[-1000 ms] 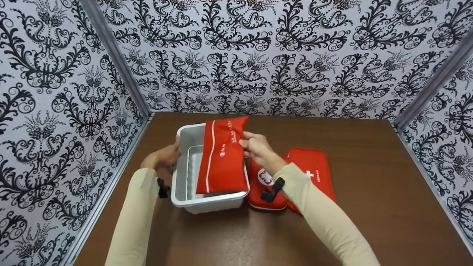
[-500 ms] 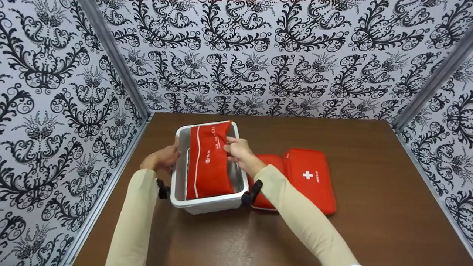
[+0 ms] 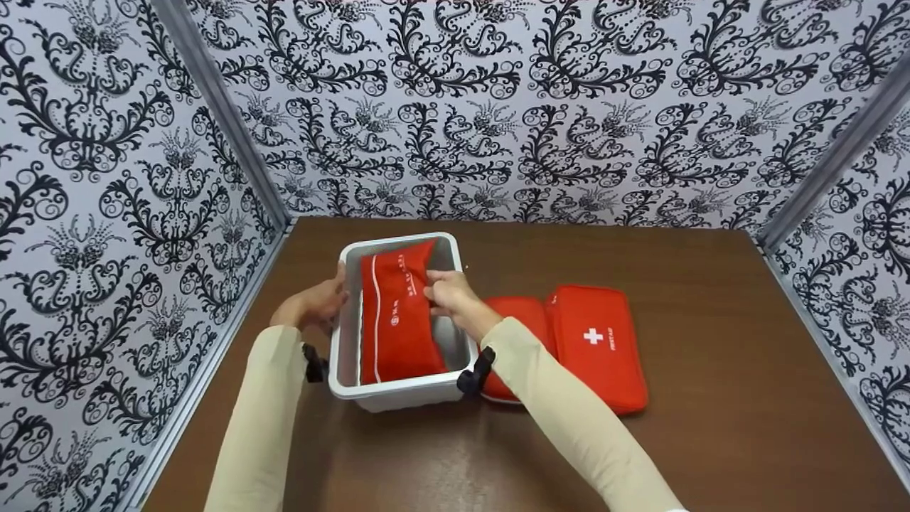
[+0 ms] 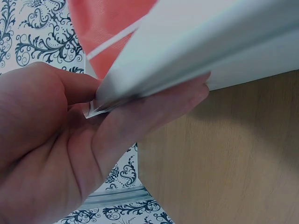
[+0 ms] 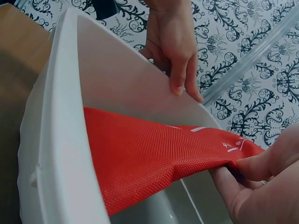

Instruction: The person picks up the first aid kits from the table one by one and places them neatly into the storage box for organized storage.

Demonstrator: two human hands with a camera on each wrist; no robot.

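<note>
Left hand (image 3: 318,301) gripped a bin (image 3: 407,386), right hand (image 3: 455,297) pinched a pouch (image 3: 399,338); cases (image 3: 593,355) lay beside; patterned walls (image 3: 569,114) edged the table (image 3: 718,341).

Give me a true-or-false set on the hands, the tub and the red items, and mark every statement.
1. The right hand pinches a red pouch. True.
2. The left hand presses flat on the table. False: it grips the wall of the pale tub.
3. The pouch lies wholly outside the tub. False: it reaches down into it.
4. The red case with a white cross lies right of the tub. True.
</note>
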